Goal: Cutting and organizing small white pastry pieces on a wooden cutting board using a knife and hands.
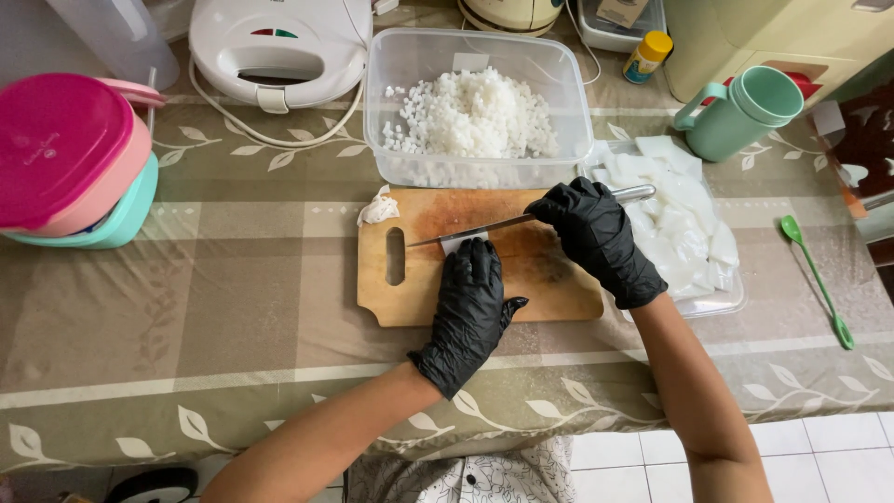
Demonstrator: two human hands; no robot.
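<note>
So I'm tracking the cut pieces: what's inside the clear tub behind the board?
The clear tub holds a heap of small white cubes; whatever lies beneath the heap is covered.

White sandwich press [277,48] at rear left. Stacked pink and teal lidded bowls [70,163] far left. Mint jug [742,112] rear right. Green spoon [818,278] beside table edge.

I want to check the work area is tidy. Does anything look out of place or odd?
Mostly orderly. One crumpled white scrap lies on the cutting board corner, apart from the cut pieces. A green spoon lies alone on the tablecloth, far right.
</note>
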